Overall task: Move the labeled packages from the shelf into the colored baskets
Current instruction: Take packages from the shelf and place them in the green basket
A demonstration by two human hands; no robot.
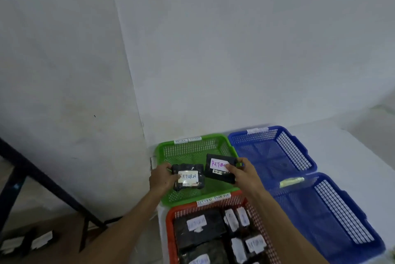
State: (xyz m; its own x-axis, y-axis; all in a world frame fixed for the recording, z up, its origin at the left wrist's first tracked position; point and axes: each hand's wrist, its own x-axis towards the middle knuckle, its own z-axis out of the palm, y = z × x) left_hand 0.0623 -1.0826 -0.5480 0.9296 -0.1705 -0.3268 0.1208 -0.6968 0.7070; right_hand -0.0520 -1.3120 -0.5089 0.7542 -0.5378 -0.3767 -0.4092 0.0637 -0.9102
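Observation:
My left hand (162,179) grips a black wrapped package (188,176) with a white label reading RETURN. A second black package (220,168), its label written in pink, is held by my right hand (241,173). Both packages hover over the green basket (192,147), which looks bare inside. In front of it, the red basket (171,221) holds several black labeled packages. Two blue baskets stand to the right, a far one (267,146) and a near one (333,216).
The baskets rest on a white table (342,148) against a white wall. A dark metal frame (32,172) slants across the lower left, with more labeled packages (30,241) low on the floor there. A small pale object (291,181) lies between the blue baskets.

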